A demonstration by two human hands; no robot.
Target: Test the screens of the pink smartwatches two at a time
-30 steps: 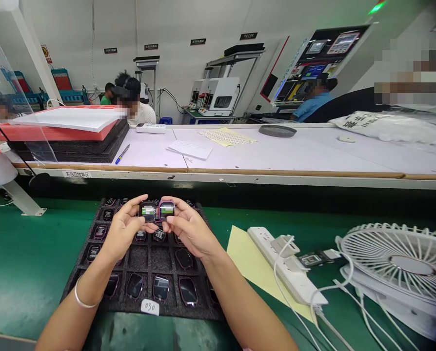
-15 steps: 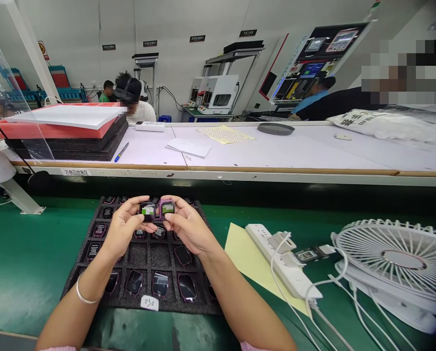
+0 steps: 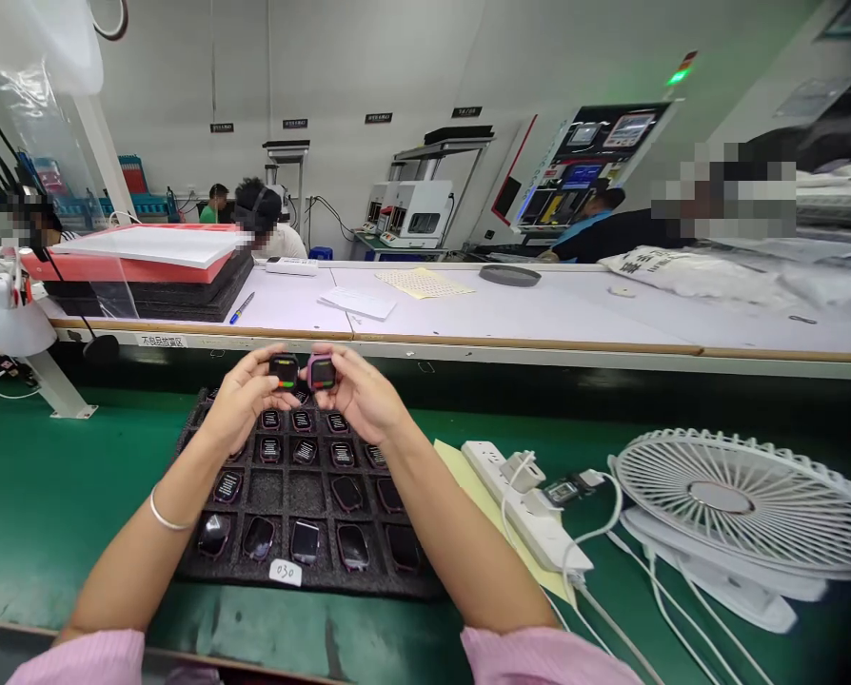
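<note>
Holding watches above foam tray of watches.

Screen text on both watches too small — tray pockets partly behind forearms.

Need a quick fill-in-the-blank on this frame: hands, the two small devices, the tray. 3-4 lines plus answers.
1. The left hand holds a small device with a ____ casing.
2. The right hand holds a device with a ____ casing.
3. Both hands are raised above a black foam tray whose white label reads ____.
4. To the right of the power strip lies a white ____.

Answers: black; pink; 030; fan
</note>
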